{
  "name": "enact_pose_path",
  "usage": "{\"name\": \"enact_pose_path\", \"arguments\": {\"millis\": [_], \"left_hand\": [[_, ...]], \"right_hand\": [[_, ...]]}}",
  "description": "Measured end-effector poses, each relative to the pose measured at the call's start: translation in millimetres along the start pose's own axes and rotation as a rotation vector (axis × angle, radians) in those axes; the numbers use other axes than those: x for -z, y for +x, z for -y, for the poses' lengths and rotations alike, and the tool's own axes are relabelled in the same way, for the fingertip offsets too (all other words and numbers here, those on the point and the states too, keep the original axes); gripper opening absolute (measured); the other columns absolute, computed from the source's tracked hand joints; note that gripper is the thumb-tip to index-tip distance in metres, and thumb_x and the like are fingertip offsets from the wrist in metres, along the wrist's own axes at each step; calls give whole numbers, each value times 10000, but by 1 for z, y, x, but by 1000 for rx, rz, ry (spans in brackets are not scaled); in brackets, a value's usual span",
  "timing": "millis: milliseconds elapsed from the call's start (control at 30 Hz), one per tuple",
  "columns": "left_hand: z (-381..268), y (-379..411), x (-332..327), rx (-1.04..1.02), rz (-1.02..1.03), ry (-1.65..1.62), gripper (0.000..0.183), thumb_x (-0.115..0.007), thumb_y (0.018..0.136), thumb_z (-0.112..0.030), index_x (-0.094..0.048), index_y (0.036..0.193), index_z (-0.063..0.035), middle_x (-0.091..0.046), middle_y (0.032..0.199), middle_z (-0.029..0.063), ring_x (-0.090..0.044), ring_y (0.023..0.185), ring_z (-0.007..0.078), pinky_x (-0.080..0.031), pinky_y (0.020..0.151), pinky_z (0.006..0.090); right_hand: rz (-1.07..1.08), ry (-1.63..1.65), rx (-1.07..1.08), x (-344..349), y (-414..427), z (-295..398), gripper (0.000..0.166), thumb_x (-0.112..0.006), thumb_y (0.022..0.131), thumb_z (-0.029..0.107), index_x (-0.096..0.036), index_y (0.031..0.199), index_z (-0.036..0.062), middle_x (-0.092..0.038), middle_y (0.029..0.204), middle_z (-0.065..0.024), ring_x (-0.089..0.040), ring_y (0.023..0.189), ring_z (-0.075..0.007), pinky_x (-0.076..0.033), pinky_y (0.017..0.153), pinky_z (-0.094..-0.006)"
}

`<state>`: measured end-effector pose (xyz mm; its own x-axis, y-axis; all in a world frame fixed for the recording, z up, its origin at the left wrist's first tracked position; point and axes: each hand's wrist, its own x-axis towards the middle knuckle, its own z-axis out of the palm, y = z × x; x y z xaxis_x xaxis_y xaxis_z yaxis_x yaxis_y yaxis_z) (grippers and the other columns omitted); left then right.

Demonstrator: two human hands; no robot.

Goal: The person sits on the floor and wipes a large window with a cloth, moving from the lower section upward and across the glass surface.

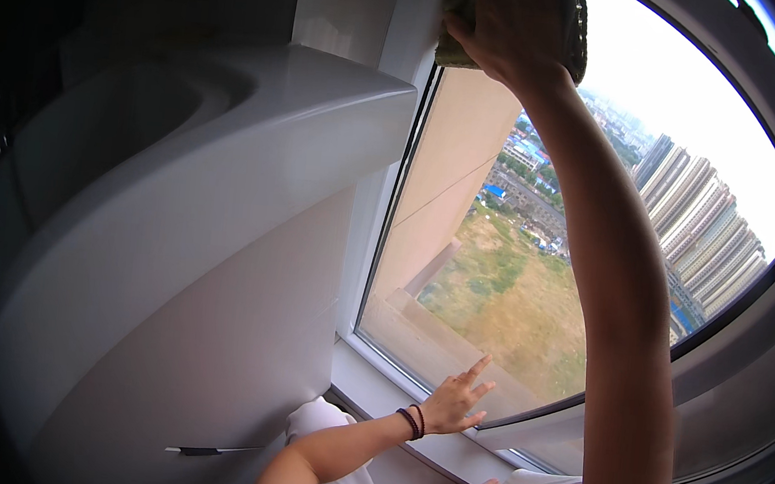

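Note:
My right hand [516,32] is raised at the top of the view, pressing a dark green cloth [454,53] flat against the upper part of the window pane [533,310]. Shadow hides much of the cloth's detail. Lower down, my left hand [451,403] spreads its fingers in front of the pane's bottom corner and holds nothing. Whether its fingertips touch the glass, I cannot tell. Two dark beaded bracelets [411,422] circle the left wrist. Below the pane runs a white window sill [389,384].
A white washbasin [286,136] juts out at the left, close to the window frame [377,241]. Beneath it is a pale panel [236,312] with a dark handle-like strip [203,451]. My knees in white trousers [346,473] are near the sill. Tall buildings [701,207] stand outside.

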<state>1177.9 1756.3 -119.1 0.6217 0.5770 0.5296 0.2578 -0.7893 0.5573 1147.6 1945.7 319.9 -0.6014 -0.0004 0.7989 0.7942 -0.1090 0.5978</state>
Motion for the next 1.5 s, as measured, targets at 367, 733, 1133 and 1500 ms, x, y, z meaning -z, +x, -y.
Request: {"name": "enact_pose_path", "arguments": {"millis": [367, 733, 1133, 1500], "left_hand": [[14, -7, -22, 49, 105, 119, 587, -700, 789, -236, -482, 1296, -35, -114, 1537, 265, -523, 1156, 381, -460, 902, 451], [7, -12, -23, 149, 362, 265, 661, -739, 773, -271, -448, 1326, -54, -68, 1553, 256, -486, 1170, 341, -482, 856, 410], [12, -10, -29, 150, 435, 278, 667, -754, 746, -241, -446, 1315, -82, 34, 1571, 239, -541, 1117, 354, -515, 794, 432], [13, -1, -23, 198, 597, 267, 700, -750, 772, -284, -415, 1353, -84, 18, 1565, 244, -514, 1156, 364, -499, 843, 442]], "right_hand": [[495, 338, 426, 28, -123, 59, 647, -539, 904, 504, -392, 1431, 159, -383, 1475, -62, -383, 1331, -235, -295, 1068, -424], [72, 110, 394, -20, 38, -23, 618, -398, 951, 497, -433, 1371, 46, -341, 1483, -154, -319, 1347, -303, -252, 1113, -466], [312, 574, 80, -1, -150, 153, 614, -652, 829, 358, -458, 1346, 91, -449, 1351, -124, -463, 1184, -352, -385, 1001, -459], [-71, 73, 89, -24, -19, -7, 847, -658, 819, 453, -328, 1423, -41, -307, 1494, -196, -251, 1400, -345, -138, 1169, -493]]}}
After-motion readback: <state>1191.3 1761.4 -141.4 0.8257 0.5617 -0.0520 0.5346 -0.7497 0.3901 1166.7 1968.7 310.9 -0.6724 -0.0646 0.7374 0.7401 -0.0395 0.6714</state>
